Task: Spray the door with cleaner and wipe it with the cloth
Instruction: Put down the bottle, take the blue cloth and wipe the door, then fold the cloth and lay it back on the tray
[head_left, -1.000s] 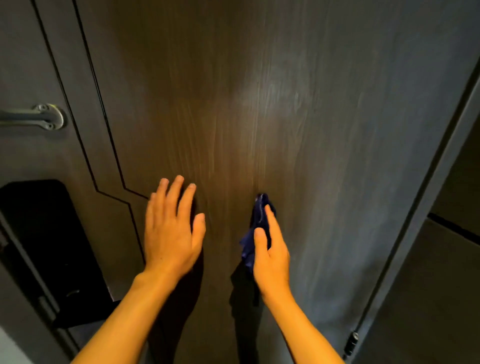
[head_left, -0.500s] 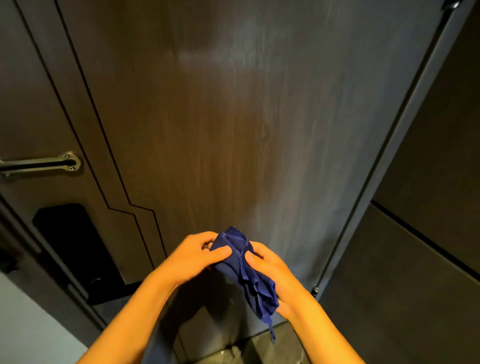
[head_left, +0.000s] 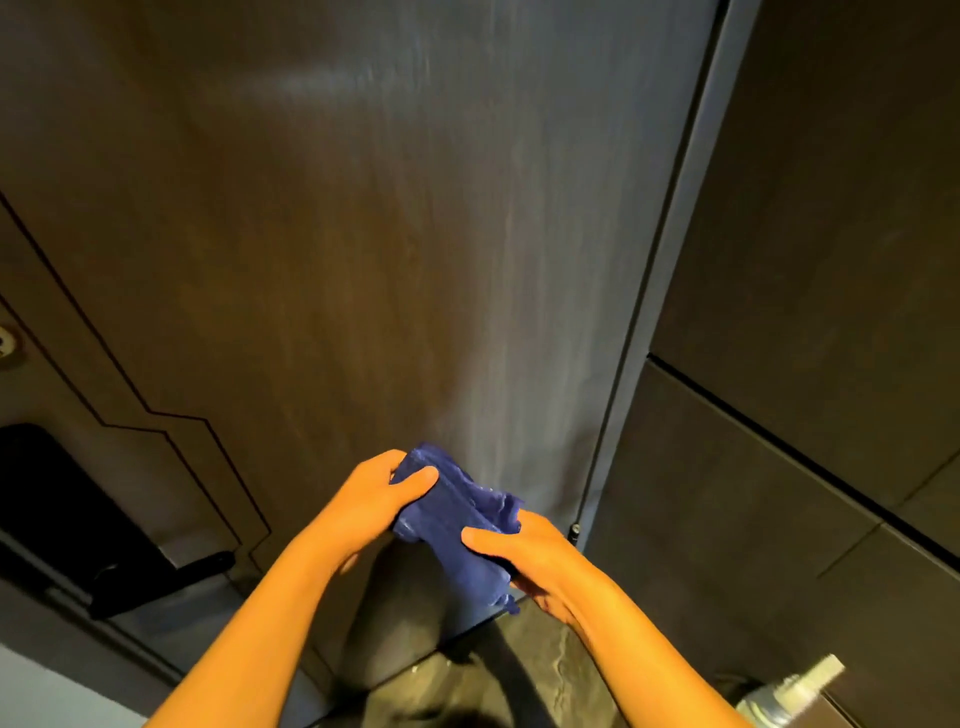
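The door (head_left: 363, 234) fills most of the view, a dark wood-grain panel with a pale sheen running down its right half from twelve o'clock toward the middle. Thin black inlaid lines (head_left: 130, 384) step down across its left side at nine o'clock. Its right edge meets a grey frame strip (head_left: 670, 270) slanting from one o'clock down to about five, and right of that stand dark wall panels (head_left: 831, 260) split by black seams. The door's bottom edge shows just below the hands, with dark floor (head_left: 519, 670) under it at six o'clock.

The cloth (head_left: 457, 519) is deep blue, bunched into folds with a ragged hem, held in front of the lower door near center-bottom. The left hand (head_left: 363, 506) grips its upper end, thumb pressed over the top fold and fingers curled behind. The right hand (head_left: 530, 561) clasps its lower end, thumb on top and fingers wrapped beneath.

A spray bottle (head_left: 789, 696) with a pale nozzle sits at five o'clock, well apart from the hands.
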